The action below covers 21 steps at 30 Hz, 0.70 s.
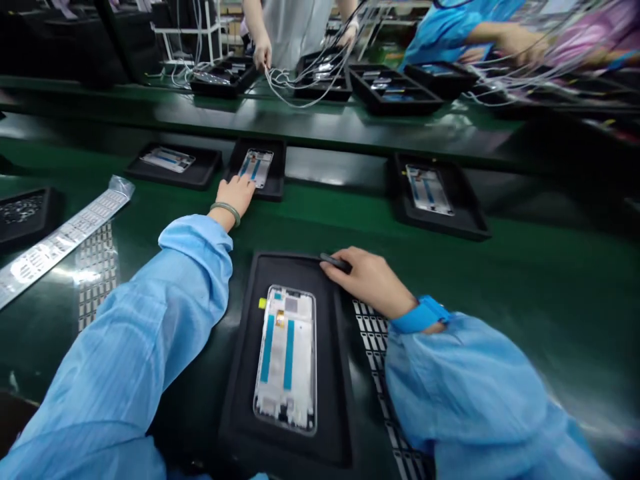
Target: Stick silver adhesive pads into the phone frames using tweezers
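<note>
One far phone frame [259, 163] | corner hidden | left hand [236, 195] (contact unclear)

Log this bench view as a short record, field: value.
left hand: at the far phone frame in the middle far tray; grip unclear
right hand: holds a dark slim tool by the near tray, top right corner
near phone frame: in the near tray; two long blue strips, yellow tab at left edge
right of near tray: patterned sheet
</note>
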Motion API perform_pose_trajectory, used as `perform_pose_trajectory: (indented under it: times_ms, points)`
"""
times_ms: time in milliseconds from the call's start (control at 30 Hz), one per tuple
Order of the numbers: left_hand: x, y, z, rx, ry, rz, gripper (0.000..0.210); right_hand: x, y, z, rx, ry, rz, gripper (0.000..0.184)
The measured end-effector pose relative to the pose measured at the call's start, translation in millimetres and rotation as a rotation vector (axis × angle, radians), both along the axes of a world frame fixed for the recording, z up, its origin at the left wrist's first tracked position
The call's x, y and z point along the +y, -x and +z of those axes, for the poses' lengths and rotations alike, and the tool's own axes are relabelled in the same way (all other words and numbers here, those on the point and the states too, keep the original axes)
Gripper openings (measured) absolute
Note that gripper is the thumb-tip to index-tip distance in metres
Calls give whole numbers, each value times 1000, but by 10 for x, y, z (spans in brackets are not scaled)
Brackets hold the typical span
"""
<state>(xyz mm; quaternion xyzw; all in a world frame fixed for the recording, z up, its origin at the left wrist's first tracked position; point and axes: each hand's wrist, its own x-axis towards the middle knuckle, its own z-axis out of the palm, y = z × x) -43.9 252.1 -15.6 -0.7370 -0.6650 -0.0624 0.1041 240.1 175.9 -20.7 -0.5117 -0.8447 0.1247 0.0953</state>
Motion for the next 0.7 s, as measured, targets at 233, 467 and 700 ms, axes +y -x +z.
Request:
perform_pose_trajectory:
  times_ms: [233,467,700]
  points:
    - [-522,262,325,92,-81,-68,28,835,-164,-13,46,-40,-586,28]
    - [-1219,411,323,96,-156,-195,28,1007,-78,-59,410,47,-677,32]
    - [-2015,180,155,84,-115,-441,18,457,-275,116,638,125,-495,42]
